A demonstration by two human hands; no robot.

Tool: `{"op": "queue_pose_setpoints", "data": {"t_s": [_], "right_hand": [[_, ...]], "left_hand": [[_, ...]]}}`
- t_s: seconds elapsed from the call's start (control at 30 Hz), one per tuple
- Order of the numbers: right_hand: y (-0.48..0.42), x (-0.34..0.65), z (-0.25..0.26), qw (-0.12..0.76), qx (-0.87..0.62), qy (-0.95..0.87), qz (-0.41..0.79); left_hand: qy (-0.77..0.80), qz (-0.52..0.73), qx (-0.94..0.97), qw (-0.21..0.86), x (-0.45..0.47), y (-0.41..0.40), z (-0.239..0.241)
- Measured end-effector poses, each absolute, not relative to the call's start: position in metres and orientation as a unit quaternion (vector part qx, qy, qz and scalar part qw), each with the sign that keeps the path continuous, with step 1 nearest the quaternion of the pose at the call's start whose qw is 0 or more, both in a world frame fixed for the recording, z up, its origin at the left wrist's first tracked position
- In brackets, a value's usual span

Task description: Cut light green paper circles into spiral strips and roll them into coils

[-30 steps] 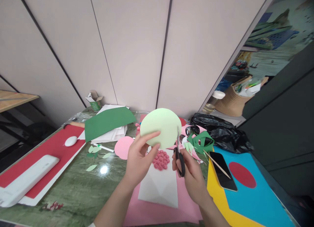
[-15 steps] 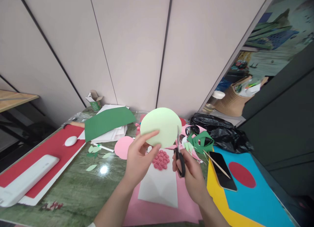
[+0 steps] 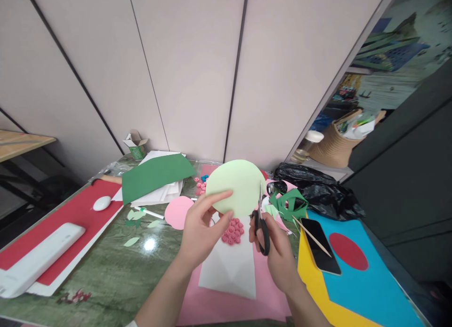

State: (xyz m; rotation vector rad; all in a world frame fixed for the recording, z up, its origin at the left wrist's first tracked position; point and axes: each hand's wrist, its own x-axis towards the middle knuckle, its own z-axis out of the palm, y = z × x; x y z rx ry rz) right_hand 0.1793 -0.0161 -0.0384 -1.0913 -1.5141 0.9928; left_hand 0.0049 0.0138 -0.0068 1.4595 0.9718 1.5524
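My left hand [image 3: 205,228] pinches a rounded sheet of pale green paper [image 3: 243,179] at its lower left, thumb in front near the bottom edge. In my right hand [image 3: 277,251] is a pair of black-handled scissors [image 3: 263,235], fingers through the loops, blades pointing up at the sheet's right edge. Beneath the sheet lies a cluster of pink rolled paper flowers [image 3: 233,233] on a white paper piece [image 3: 229,270], which rests on a pink sheet [image 3: 270,303]. The pale green paper hides part of what is behind it.
A pink paper shape [image 3: 178,212], small pale green leaves [image 3: 131,242] and a glue pen [image 3: 151,213] lie leftward. Green paper scraps [image 3: 291,204], a phone [image 3: 319,254] under a wooden stick, and blue paper [image 3: 367,291] are on the right. A black plastic bag [image 3: 326,195] sits behind.
The pale green paper has shifted slightly right and down, with my left hand following a little. The scissors have moved slightly right along with my right hand, still at the paper's right edge.
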Motion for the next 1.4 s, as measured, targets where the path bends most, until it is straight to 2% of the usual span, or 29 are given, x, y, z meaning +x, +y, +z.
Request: {"op": "queue_pose_setpoints", "data": {"t_s": [0.7, 1.4], "right_hand": [[-0.0166, 0.1802, -0.0339, 0.459, -0.477, -0.643, 0.385], [-0.0164, 0.1808, -0.0368, 0.455, -0.469, -0.633, 0.414]], "left_hand": [[0.423, 0.611, 0.586, 0.323, 0.0027, 0.0118, -0.0020], [0.408, 0.647, 0.551, 0.334, 0.0057, 0.0128, -0.0057]]}}
